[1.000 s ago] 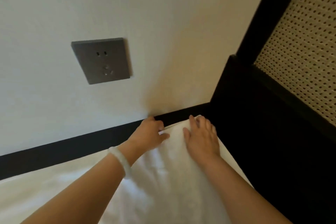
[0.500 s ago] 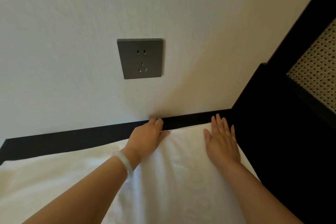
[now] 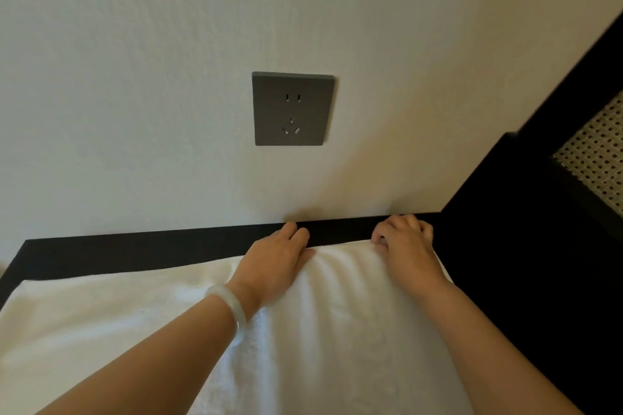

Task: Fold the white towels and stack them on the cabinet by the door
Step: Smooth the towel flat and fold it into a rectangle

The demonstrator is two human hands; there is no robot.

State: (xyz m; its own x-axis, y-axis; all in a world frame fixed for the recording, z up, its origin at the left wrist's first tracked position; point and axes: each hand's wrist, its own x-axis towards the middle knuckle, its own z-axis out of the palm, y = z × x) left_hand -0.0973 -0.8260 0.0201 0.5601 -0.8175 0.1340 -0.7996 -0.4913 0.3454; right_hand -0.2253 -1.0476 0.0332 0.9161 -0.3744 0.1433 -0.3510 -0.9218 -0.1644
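Observation:
A white towel (image 3: 337,330) lies spread on the dark cabinet top (image 3: 135,253), its far edge close to the wall. My left hand (image 3: 279,259), a pale bangle on its wrist, rests on that far edge with fingers fairly straight and reaching past it onto the dark top. My right hand (image 3: 404,246) has its fingers curled around the towel's far right corner. The cloth is ridged up between the two hands.
A pale wall with a grey socket (image 3: 293,108) rises right behind the cabinet. On the right stands a tall dark frame (image 3: 522,246) with a woven cane panel (image 3: 600,152), close to my right arm. The towel hangs towards me off the near side.
My right hand went from flat on the towel to curled around its far corner. My hands have moved apart, and the cloth between them has bunched. My view has swung left.

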